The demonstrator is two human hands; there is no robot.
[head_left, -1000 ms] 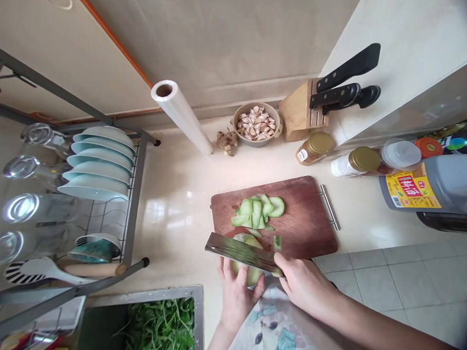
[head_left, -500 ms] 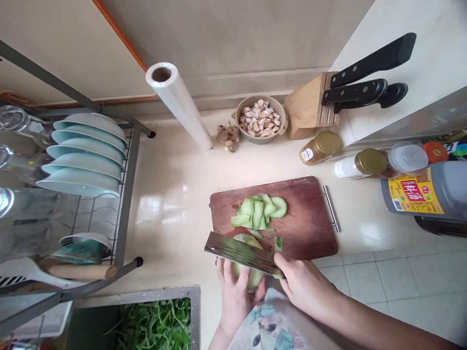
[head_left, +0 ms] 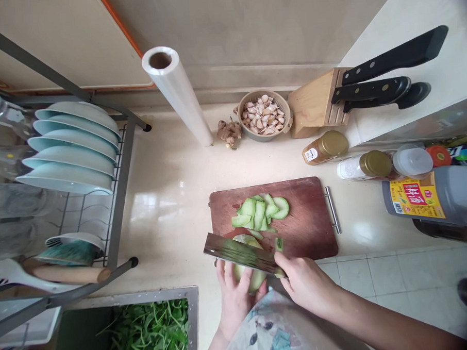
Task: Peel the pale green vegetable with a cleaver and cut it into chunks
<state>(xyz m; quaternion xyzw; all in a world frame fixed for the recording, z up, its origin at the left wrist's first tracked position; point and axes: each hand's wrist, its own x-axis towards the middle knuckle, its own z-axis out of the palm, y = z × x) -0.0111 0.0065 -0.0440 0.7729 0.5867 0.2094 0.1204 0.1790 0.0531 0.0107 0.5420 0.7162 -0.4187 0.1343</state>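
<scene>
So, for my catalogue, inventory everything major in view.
Wooden board: 1, brown, counter
Thin peelings: several, green, board
Rounded vegetable: 1, green, board edge
Metal cleaver: 1, grey, over vegetable
Cylindrical roll: 1, white, counter
Knobbly ginger: some, tan, counter
Garlic basket: 1, beige, counter
Wooden knife block: 1, tan, counter
Gold-lidded jars: 2, amber/white, right
Plastic jug: 1, grey, right
Curved dishes: 5, bluish, rack
Leafy vegetables: many, green, sink
Left hand: 1, on vegetable
Right hand: 1, on cleaver

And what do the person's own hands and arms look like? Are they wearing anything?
The left hand and right hand are bare: no gloves, watch or bracelet shows. No sleeves show either. The pale clothing has a printed animal face with dark eyes and light-blue patches.
</scene>
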